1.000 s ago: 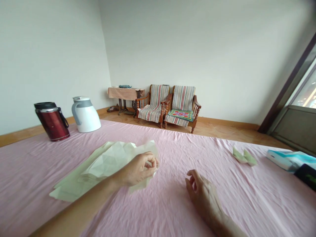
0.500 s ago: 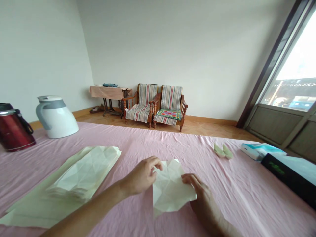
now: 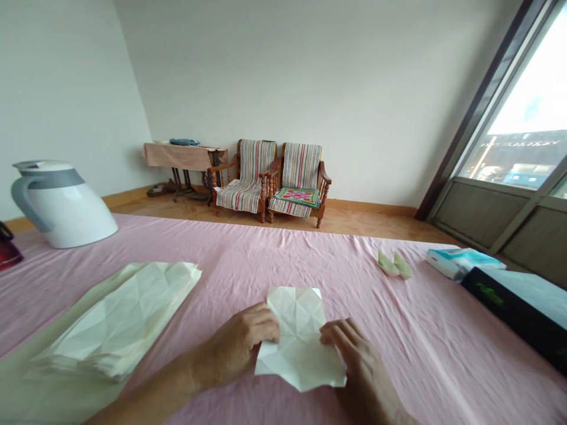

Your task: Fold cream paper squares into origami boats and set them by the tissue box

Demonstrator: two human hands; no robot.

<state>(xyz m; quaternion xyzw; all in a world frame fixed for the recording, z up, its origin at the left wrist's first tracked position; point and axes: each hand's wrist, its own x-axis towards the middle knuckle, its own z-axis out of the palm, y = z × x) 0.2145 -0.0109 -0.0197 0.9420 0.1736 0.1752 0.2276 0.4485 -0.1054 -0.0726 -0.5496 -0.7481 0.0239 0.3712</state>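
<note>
Creased sheet (image 3: 299, 357): in front of us, btwn our hands, over the pink cloth (image 3: 248, 254); near edge wavy, can't tell how much of it touches down.
L hand (image 3: 256, 330): fingers bent over the sheet's L edge, gripping abt midway; thumb mostly hidden.
R hand (image 3: 348, 348): same on the R edge; so hands apart, each clamped on one side.
Paper step: we're prob. squaring up & working the sheet along its existing crease lines.
Paper's next move: we'd say it calls for even hold on both edges & light pressure on a crease, w/o tearing.
Paper vs. 0.5 s ago: sheet was skewed, our L hand up by its far L corner; now it's straighter, L hand lower along the edge.
Stack of creased paper (image 3: 119, 319): L of us, well apart from the sheet.
Red flask (image 3: 9, 254): nearly out of view at far L now; more of it showed then.
</note>
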